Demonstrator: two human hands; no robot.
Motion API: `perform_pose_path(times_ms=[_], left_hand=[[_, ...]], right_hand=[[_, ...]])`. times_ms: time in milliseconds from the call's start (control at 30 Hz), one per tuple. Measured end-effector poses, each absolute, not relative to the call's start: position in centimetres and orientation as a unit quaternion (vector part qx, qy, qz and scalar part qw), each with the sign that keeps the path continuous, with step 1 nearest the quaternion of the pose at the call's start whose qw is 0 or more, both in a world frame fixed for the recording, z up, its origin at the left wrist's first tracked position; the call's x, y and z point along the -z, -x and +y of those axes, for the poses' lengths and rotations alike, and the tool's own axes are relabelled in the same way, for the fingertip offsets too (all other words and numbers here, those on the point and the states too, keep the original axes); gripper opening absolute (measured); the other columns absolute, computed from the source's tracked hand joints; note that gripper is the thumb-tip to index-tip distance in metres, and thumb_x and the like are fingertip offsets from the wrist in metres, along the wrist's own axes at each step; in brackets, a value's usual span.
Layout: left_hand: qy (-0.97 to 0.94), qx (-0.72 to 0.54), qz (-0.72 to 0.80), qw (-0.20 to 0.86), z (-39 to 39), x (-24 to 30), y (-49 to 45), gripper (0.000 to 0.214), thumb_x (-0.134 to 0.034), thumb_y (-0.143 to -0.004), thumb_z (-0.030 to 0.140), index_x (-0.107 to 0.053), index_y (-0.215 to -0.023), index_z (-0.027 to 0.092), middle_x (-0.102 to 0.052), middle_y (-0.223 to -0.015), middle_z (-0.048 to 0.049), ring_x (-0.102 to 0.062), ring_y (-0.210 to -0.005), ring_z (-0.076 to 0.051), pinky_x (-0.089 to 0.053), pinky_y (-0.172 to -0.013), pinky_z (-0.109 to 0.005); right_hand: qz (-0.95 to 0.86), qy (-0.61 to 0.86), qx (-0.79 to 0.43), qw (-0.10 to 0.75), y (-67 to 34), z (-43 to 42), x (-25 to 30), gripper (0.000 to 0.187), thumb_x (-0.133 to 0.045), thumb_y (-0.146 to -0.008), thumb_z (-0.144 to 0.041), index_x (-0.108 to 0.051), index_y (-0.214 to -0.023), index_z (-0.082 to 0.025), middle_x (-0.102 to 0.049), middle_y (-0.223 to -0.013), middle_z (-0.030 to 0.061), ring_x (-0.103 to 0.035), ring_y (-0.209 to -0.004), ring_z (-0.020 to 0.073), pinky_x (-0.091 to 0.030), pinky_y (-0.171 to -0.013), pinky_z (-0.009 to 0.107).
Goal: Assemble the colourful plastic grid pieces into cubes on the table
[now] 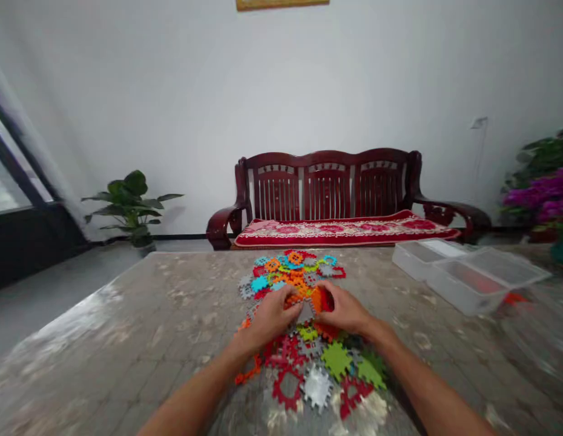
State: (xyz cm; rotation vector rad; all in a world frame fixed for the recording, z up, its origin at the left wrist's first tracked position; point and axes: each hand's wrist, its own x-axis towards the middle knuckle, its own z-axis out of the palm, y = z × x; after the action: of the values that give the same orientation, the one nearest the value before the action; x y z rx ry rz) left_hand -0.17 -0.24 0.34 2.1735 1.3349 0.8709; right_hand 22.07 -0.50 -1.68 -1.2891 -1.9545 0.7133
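Flat plastic gear-shaped pieces in several colours lie in a long heap down the middle of the table. Over the heap, my right hand point(347, 310) is closed on an orange gear piece point(316, 299) held on edge, with red showing behind it. My left hand point(275, 315) is curled opposite, its thumb at the edge of a grey gear piece point(306, 311) between the hands; its other fingertips are partly hidden. Nearer me are a green gear piece point(336, 360), a silver-grey gear piece point(316, 387) and a red ring-shaped gear piece point(287, 389).
Clear plastic boxes point(472, 297) stand at the table's right, with something orange-red beside them. Stone-patterned tabletop point(172, 339) spreads around the heap. Beyond the table is a dark wooden bench point(327, 194) with a red cushion. Potted plants point(134, 209) stand at both sides.
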Motion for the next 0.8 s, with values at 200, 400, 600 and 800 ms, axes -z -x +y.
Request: perform_pose_path(times_ms=[200, 400, 600, 800], left_hand=[[-0.748, -0.343, 0.504, 0.262, -0.3, -2.1, 1.6, 0.032, -0.057, -0.084, 0.041, -0.067, -0.106, 0.019, -0.071, -0.084, -0.0008, -0.063, -0.074, -0.018, -0.048, -0.07, -0.029], [-0.756, -0.345, 0.53, 0.169, 3.2, -2.8, 3.6, 0.038, -0.046, -0.093, 0.044, -0.072, -0.107, 0.02, -0.075, -0.113, -0.0072, -0.066, -0.107, -0.024, -0.048, -0.097, -0.036], [-0.792, -0.211, 0.569, 0.071, 9.0, -3.0, 3.5, 0.044, -0.045, -0.094, 0.042, -0.068, -0.123, 0.018, -0.07, -0.129, -0.0107, -0.061, -0.122, -0.026, -0.041, -0.109, -0.037], [-0.802, -0.13, 0.579, 0.061, 15.7, -2.0, 0.6, 0.062, -0.04, -0.095, 0.057, -0.05, -0.146, 0.023, -0.047, -0.156, -0.0138, -0.035, -0.147, -0.036, -0.024, -0.118, -0.056]], right_hand=[[-0.712, 0.475, -0.324, 0.403, -24.2, -0.1, 1.0, 0.057, -0.071, -0.072, -0.035, -0.064, -0.127, -0.023, -0.072, -0.117, 0.0077, -0.067, -0.103, 0.0244, -0.052, -0.091, 0.038], [-0.609, 0.542, -0.272, 0.51, -27.8, 1.7, 2.0, 0.047, -0.061, -0.078, -0.058, -0.075, -0.102, -0.021, -0.076, -0.108, 0.0107, -0.068, -0.101, 0.0284, -0.053, -0.091, 0.042], [-0.509, 0.615, -0.218, 0.561, -32.0, 3.6, 6.3, 0.05, -0.058, -0.075, -0.06, -0.075, -0.1, -0.02, -0.077, -0.105, 0.0114, -0.069, -0.1, 0.0291, -0.052, -0.095, 0.045], [-0.536, 0.623, -0.183, 0.54, -32.2, 4.2, 8.6, 0.046, -0.057, -0.075, -0.052, -0.075, -0.103, -0.02, -0.076, -0.108, 0.0119, -0.068, -0.103, 0.0294, -0.051, -0.098, 0.047]])
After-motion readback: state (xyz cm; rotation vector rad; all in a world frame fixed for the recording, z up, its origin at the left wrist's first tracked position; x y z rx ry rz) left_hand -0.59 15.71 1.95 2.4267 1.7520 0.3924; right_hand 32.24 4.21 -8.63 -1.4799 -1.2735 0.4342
